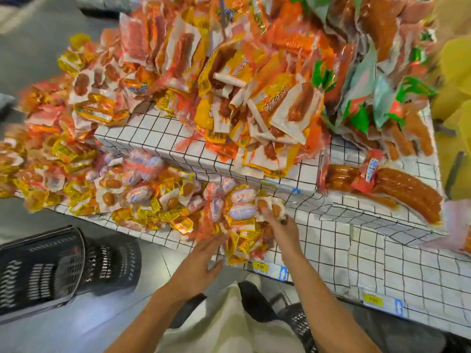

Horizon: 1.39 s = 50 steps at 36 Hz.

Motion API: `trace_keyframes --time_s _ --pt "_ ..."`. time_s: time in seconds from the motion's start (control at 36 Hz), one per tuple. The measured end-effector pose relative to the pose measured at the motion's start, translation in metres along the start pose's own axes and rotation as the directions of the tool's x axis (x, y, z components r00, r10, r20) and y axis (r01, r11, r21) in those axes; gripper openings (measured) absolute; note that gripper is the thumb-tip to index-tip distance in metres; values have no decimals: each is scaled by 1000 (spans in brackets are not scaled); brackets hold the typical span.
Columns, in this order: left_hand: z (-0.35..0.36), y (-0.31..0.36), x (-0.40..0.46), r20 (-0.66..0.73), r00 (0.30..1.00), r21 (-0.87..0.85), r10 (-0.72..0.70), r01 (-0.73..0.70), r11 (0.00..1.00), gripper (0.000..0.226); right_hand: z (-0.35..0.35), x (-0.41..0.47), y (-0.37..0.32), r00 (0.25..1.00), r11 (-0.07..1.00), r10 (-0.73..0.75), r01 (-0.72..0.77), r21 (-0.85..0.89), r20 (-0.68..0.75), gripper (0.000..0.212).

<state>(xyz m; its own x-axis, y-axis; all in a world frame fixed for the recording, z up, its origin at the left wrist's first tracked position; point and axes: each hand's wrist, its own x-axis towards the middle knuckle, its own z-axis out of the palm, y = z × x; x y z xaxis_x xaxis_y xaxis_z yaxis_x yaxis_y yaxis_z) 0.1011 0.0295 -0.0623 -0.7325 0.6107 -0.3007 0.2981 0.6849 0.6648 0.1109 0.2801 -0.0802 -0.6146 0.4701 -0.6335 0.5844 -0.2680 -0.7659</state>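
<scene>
Hands (201,261) (280,229) on sausage packets (240,196), basket (38,271) beside.

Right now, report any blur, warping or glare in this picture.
Head view: motion blur smears the left hand and the outer packets; the right hand, gripping a small sausage packet, is slightly soft; the wide lens bows the grid lines on the display table; lighting is even, with mild sheen on yellow wrappers and no hard shadows; the price tag reads 9.90.
</scene>
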Motion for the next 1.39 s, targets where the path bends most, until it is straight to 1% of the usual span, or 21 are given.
trace_keyframes --time_s 0.06,0.14,0.22,0.28,0.33,0.39,0.5,0.58,0.61,0.64,0.72,0.78,0.83,0.92,0.97,1.03,1.08,1.17,1.22,1.33,1.39 --pt "2 6 8 12 1000 -12 -16 16 1000 61 -3 6 -2 998 999 44 -45 10 35 48" --pt "5 11 16 28 999 -55 -43 45 997 60 -13 11 -3 990 993 106 -111 47 96 47" --pt "7 11 23 49 996 -56 -70 73 996 61 -20 8 -6 992 996 43 -51 70 115 38" --pt "8 8 27 60 997 -50 -55 58 997 61 -22 3 -7 997 996 -17 10 88 81 31" --pt "6 5 30 56 998 -24 -26 27 999 61 -24 -3 -6 997 991 -72 73 108 -7 33" --pt "4 3 32 65 998 -20 8 -7 1000 62 -24 -13 -6 986 986 -116 129 109 -119 40" --pt "1 1 32 91 994 -57 56 -51 997 63 -28 -31 10 922 963 -180 236 128 -343 46" --pt "0 -1 33 83 993 -60 78 -73 996 61 -37 -38 23 882 963 -86 192 187 -463 71" --pt "0 -2 33 85 993 -55 84 -80 995 61 -41 -40 27 869 962 -54 177 206 -493 73" --pt "0 -3 32 87 992 -58 90 -85 995 61 -45 -43 30 848 962 -35 172 212 -528 67" --pt "-1 -5 32 101 989 -69 108 -102 992 60 -53 -52 40 788 962 -4 171 213 -615 36" --pt "-1 -8 32 104 987 -73 124 -117 990 58 -55 -57 43 802 941 40 170 291 -596 35" --pt "-2 -11 31 118 985 -79 129 -120 990 59 -57 -60 46 811 921 128 116 372 -570 43" --pt "-4 -13 29 140 979 -82 146 -136 987 58 -59 -62 48 813 897 238 26 442 -531 44" --pt "-6 -14 28 154 976 -100 154 -140 985 55 -59 -64 46 824 859 302 -17 511 -480 52" --pt "-8 -16 26 171 973 -133 152 -130 983 54 -59 -70 41 828 818 325 -5 575 -456 63" --pt "-10 -16 25 181 972 -169 152 -122 978 52 -56 -76 34 810 803 318 45 594 -492 63" --pt "-16 -13 25 204 963 -251 177 -124 960 43 -52 -90 20 787 793 285 127 596 -547 44" --pt "-19 -10 24 233 959 -310 160 -82 947 35 -50 -103 12 794 809 254 139 571 -553 49" --pt "-22 0 23 298 949 -389 104 21 921 31 -57 -125 -2 825 858 172 143 494 -538 32" --pt "-23 6 24 326 944 -398 60 79 914 28 -61 -135 -10 859 886 107 146 441 -500 30"
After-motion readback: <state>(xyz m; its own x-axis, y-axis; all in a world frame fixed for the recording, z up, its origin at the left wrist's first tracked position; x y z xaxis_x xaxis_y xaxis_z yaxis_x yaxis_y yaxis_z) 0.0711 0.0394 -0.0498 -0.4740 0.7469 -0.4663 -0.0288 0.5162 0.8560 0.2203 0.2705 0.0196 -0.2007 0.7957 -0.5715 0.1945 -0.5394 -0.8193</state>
